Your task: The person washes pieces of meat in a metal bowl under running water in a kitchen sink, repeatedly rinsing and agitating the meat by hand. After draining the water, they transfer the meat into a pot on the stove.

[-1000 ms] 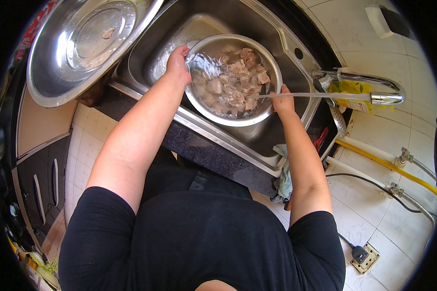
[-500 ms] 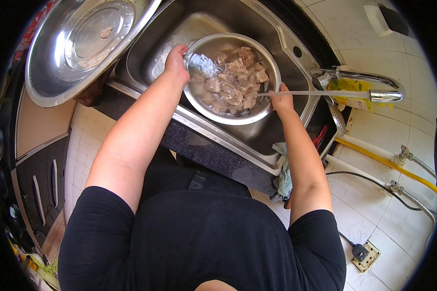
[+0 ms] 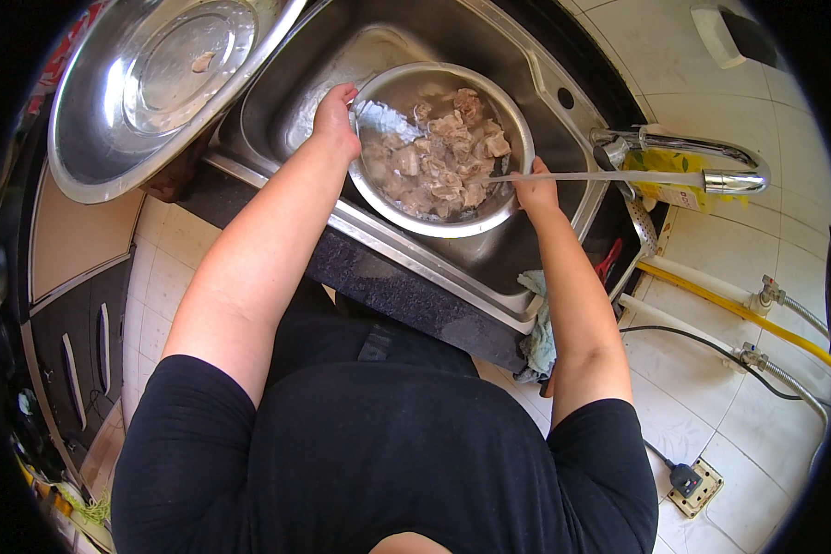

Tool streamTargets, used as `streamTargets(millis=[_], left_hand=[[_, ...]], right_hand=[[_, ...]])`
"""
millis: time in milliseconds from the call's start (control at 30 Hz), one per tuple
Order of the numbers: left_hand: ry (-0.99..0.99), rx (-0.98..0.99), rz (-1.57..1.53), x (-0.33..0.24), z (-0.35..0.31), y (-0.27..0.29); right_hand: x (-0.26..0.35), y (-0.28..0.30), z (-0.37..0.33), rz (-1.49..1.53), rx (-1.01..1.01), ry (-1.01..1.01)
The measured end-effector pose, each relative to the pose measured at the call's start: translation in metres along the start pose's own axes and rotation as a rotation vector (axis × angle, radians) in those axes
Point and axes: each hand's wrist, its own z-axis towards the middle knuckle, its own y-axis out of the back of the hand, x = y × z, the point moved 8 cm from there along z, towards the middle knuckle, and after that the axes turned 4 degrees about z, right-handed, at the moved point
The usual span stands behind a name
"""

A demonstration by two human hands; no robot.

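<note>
Wearing a blk short-slv. T-shirt (image 3: 392,462), matte fabric, rounded over the front, w/ soft creases on the L slv. (image 3: 189,443) and R slv. (image 3: 605,462), both ending approx. at elbow level. Below it, a blk lower garment (image 3: 319,346), exact type unclear, w/ a small dk-grey rectangular patch (image 3: 376,343). Forearms (image 3: 249,263), L hand (image 3: 337,126) & R hand (image 3: 538,191) all bare.

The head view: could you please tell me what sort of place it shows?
Most likely a kitchen, perhaps a home one: there is a stainless-steel sink, a running faucet beside it, and a metal bowl of what look like meat chunks.
</note>
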Motion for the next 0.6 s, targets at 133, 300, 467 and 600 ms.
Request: streamTargets(millis=[133, 300, 467, 600], left_hand=[[0.039, 0.022, -0.004, 0.009, 0.024, 0.007], [0.042, 0.019, -0.023, 0.008, 0.018, 0.005], [0.039, 0.017, -0.011, 0.007, 0.015, 0.003], [0.038, 0.016, -0.011, 0.005, 0.013, 0.003]], right_hand=[[-0.015, 0.000, 0.007, -0.094, -0.042, -0.027], [-0.018, -0.001, 0.008, -0.088, -0.033, -0.056], [-0.017, 0.000, 0.008, -0.094, -0.053, -0.035], [-0.009, 0.001, 0.003, -0.057, -0.041, -0.040]])
